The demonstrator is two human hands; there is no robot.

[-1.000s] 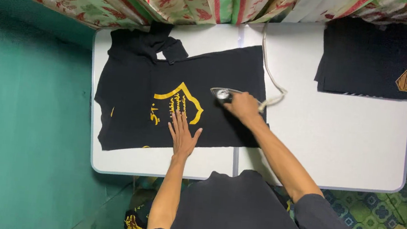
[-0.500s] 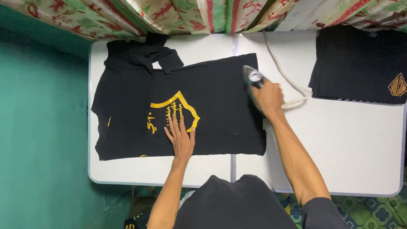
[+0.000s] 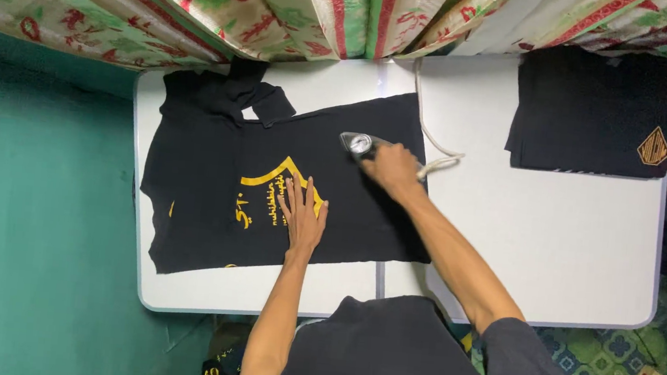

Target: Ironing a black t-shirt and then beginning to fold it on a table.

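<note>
A white table [image 3: 556, 250] is filling most of the view, with a floral curtain [image 3: 302, 5] hanging along its far edge and a green wall [image 3: 28, 223] lying off to the person's left.

A black shirt [image 3: 204, 175] is lying spread flat on the left half of the table, its yellow print [image 3: 268, 193] facing up. The print is sitting directly under and just beyond the left hand's fingertips.

A pile [image 3: 593, 111] of folded black shirts is resting on the table's far right corner, well apart from both hands and to the right of the iron.

The person's left hand [image 3: 303, 219] is lying open and flat on the shirt, fingers spread, pressing the cloth down and gripping nothing. It is covering the near edge of the print.

The right hand [image 3: 391, 168] is closing around the handle of an iron [image 3: 359, 144], which is sitting on the shirt just beyond and to the right of the left hand. The iron's tip is pointing away from the right hand, toward the shirt's middle.

A pale cord [image 3: 434, 144] is trailing from behind the right hand, looping on the bare table just right of the grip and running up toward the curtain.
</note>
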